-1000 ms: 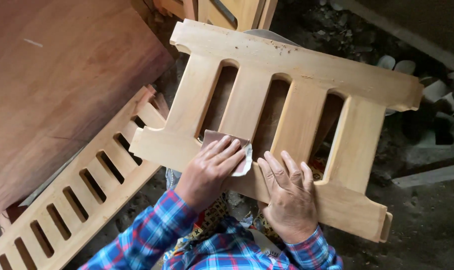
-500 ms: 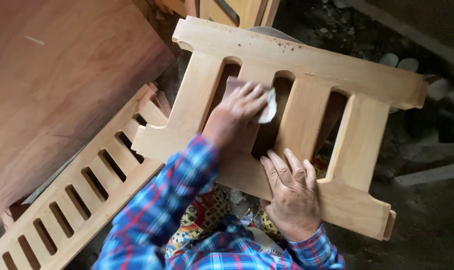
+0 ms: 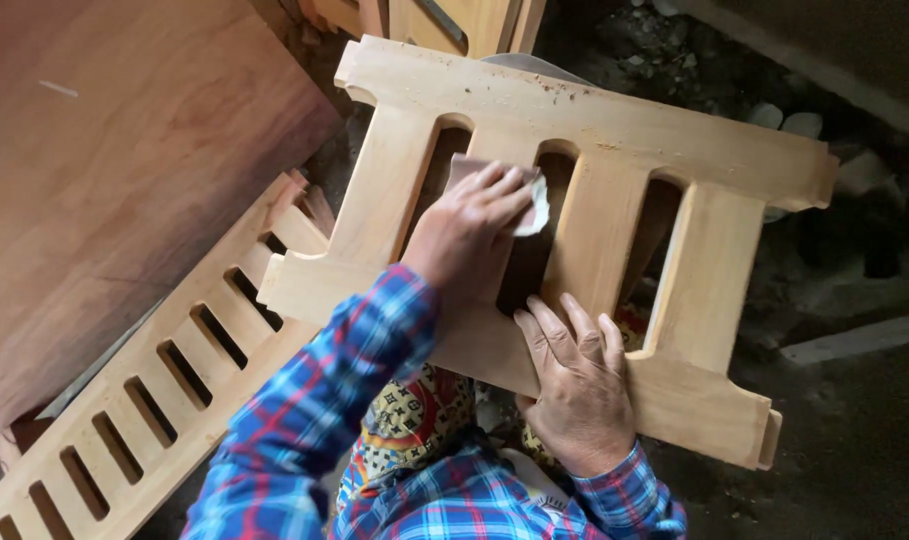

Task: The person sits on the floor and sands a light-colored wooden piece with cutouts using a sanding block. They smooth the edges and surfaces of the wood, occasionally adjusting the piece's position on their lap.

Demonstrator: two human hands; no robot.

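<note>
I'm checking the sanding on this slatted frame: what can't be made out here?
Head view only:
- Slat under the sandpaper: covered by the left hand.
- Near rail of the wooden frame: partly under the right hand.
- Long slatted panel: cut off by the picture's lower left edge.
- The frame's support: hidden beneath it.

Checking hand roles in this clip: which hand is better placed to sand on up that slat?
Probably the left. The left hand already presses the sandpaper onto a slat of the pale wooden frame, while the right hand lies flat on the lower rail, bracing it.
</note>
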